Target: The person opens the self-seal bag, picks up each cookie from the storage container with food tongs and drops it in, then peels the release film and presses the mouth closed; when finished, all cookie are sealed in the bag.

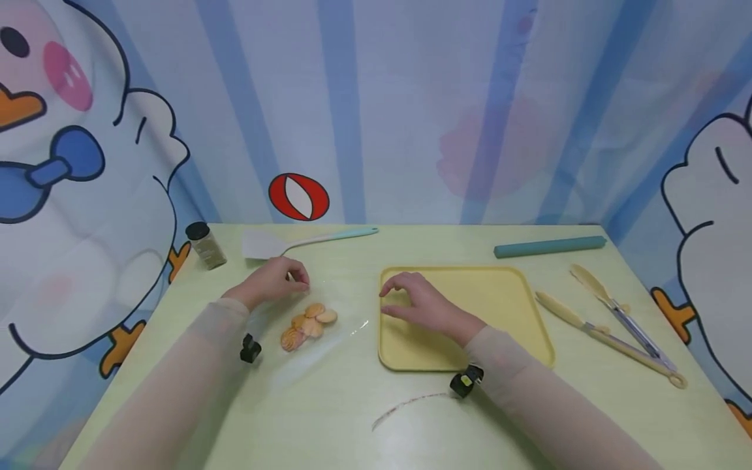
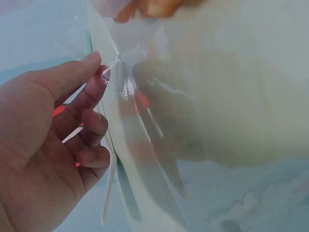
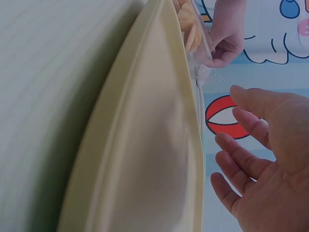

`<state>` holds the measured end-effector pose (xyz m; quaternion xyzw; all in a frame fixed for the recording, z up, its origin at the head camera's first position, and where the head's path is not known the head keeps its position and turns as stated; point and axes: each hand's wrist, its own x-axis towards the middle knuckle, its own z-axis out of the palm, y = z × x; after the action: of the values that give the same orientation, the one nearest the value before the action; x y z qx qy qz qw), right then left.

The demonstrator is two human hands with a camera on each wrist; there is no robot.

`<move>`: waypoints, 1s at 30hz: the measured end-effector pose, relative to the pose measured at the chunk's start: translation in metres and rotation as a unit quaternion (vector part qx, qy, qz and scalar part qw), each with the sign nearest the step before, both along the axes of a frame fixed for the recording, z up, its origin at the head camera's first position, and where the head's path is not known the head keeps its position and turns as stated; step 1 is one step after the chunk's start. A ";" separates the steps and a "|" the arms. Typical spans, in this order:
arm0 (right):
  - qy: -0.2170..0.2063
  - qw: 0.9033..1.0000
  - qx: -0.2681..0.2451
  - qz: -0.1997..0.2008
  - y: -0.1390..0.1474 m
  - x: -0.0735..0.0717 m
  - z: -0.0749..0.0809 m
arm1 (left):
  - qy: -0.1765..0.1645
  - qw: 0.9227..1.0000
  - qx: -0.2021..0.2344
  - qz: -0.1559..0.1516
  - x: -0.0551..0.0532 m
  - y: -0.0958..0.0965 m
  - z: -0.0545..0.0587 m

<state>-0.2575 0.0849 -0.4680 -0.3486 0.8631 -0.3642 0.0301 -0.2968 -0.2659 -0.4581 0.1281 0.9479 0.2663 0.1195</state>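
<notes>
My left hand pinches the edge of a clear plastic bag between thumb and forefinger. Inside or under the clear plastic lies a small cluster of orange and tan shell-shaped pieces; they look like cookies or pastries, though I cannot tell which. My right hand hovers above the left part of a yellow tray. Its fingers are loosely bent and hold nothing, as the right wrist view of this hand confirms.
Behind the left hand lies a white spatula with a pale blue handle, beside a black-lidded jar. A teal bar-shaped object rests at the back right. Beige-tipped tongs lie right of the tray. A printed curtain surrounds the table.
</notes>
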 end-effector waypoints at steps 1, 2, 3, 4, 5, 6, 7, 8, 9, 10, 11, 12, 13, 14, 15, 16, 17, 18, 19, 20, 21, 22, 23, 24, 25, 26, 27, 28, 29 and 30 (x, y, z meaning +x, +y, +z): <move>-0.004 1.000 -0.002 0.003 -0.003 -0.001 0.000 | 0.004 1.000 0.001 0.002 0.001 -0.004 -0.001; -0.006 1.000 -0.002 0.006 -0.005 -0.001 0.000 | 0.010 1.000 0.000 0.004 0.003 -0.009 -0.001; -0.006 1.000 -0.001 0.009 -0.008 -0.002 0.000 | 0.016 1.000 0.000 0.007 0.005 -0.013 -0.002; -0.006 1.000 -0.002 0.012 -0.011 -0.003 0.000 | 0.022 1.000 -0.001 0.008 0.006 -0.018 -0.002; -0.008 1.000 -0.001 0.015 -0.014 -0.005 0.000 | 0.029 1.000 -0.003 0.009 0.008 -0.023 -0.002; -0.006 1.000 0.000 0.017 -0.017 -0.006 -0.001 | 0.034 0.999 -0.006 0.012 0.010 -0.026 -0.003; -0.004 1.000 0.002 0.018 -0.020 -0.007 -0.001 | 0.041 0.999 -0.010 0.014 0.011 -0.030 -0.002; -0.002 1.000 0.005 0.019 -0.023 -0.008 -0.001 | 0.043 0.999 -0.013 0.019 0.013 -0.033 -0.002; -0.004 1.000 0.008 0.019 -0.026 -0.009 -0.001 | 0.042 0.999 -0.016 0.023 0.015 -0.036 -0.001; -0.007 1.000 0.011 0.020 -0.029 -0.010 -0.001 | 0.042 0.999 -0.020 0.026 0.018 -0.038 0.001; -0.009 1.000 0.018 0.019 -0.032 -0.011 -0.002 | 0.039 0.998 -0.024 0.033 0.020 -0.039 0.002; -0.012 0.999 0.024 0.018 -0.035 -0.012 -0.003 | 0.036 0.998 -0.027 0.038 0.022 -0.040 0.004; -0.018 0.999 0.029 0.017 -0.037 -0.013 -0.003 | 0.033 0.998 -0.030 0.045 0.024 -0.041 0.005; -0.025 0.999 0.035 0.015 -0.040 -0.014 -0.003 | 0.028 0.998 -0.032 0.052 0.026 -0.042 0.007; -0.031 0.999 0.039 0.016 -0.043 -0.014 -0.004 | 0.027 0.998 -0.033 0.056 0.028 -0.043 0.008; -0.037 0.998 0.041 0.017 -0.046 -0.015 -0.004 | 0.025 0.997 -0.033 0.064 0.030 -0.045 0.009; -0.041 0.998 0.043 0.018 -0.049 -0.016 -0.004 | 0.022 0.997 -0.032 0.072 0.032 -0.047 0.009; -0.048 0.998 0.044 0.019 -0.052 -0.017 -0.004 | 0.021 0.996 -0.031 0.074 0.034 -0.050 0.009; -0.052 0.997 0.046 0.022 -0.055 -0.018 -0.004 | 0.020 0.996 -0.030 0.078 0.035 -0.053 0.009; -0.053 0.997 0.049 0.025 -0.058 -0.019 -0.004 | 0.019 0.996 -0.027 0.081 0.037 -0.056 0.009; -0.055 0.997 0.048 0.028 -0.061 -0.020 -0.005 | 0.019 0.996 -0.025 0.084 0.038 -0.059 0.008; -0.059 0.997 0.047 0.031 -0.064 -0.020 -0.005 | 0.016 0.996 -0.022 0.087 0.039 -0.061 0.008; -0.060 0.996 0.048 0.034 -0.067 -0.021 -0.004 | 0.015 0.996 -0.018 0.087 0.041 -0.064 0.008; -0.063 0.996 0.049 0.037 -0.070 -0.022 -0.004 | 0.014 0.996 -0.015 0.087 0.042 -0.065 0.008; -0.064 0.996 0.051 0.039 -0.072 -0.023 -0.004 | 0.013 0.996 -0.011 0.088 0.043 -0.067 0.008; -0.066 0.996 0.052 0.040 -0.075 -0.024 -0.005 | 0.013 0.996 -0.007 0.090 0.044 -0.068 0.007; -0.071 0.995 0.052 0.040 -0.077 -0.026 -0.005 | 0.012 0.996 -0.005 0.091 0.045 -0.069 0.007; -0.074 0.995 0.053 0.039 -0.080 -0.027 -0.005 | 0.011 0.996 -0.001 0.092 0.046 -0.069 0.007; -0.076 0.995 0.054 0.037 -0.082 -0.028 -0.006 | 0.012 0.996 0.001 0.092 0.046 -0.070 0.007; -0.077 0.995 0.056 0.034 -0.084 -0.030 -0.007 | 0.012 0.995 0.003 0.094 0.047 -0.070 0.006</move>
<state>-0.2871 0.0009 -0.4745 -0.3465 0.8647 -0.3402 0.1286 -0.2499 -0.3363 -0.4518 0.0416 0.9563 0.2774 0.0824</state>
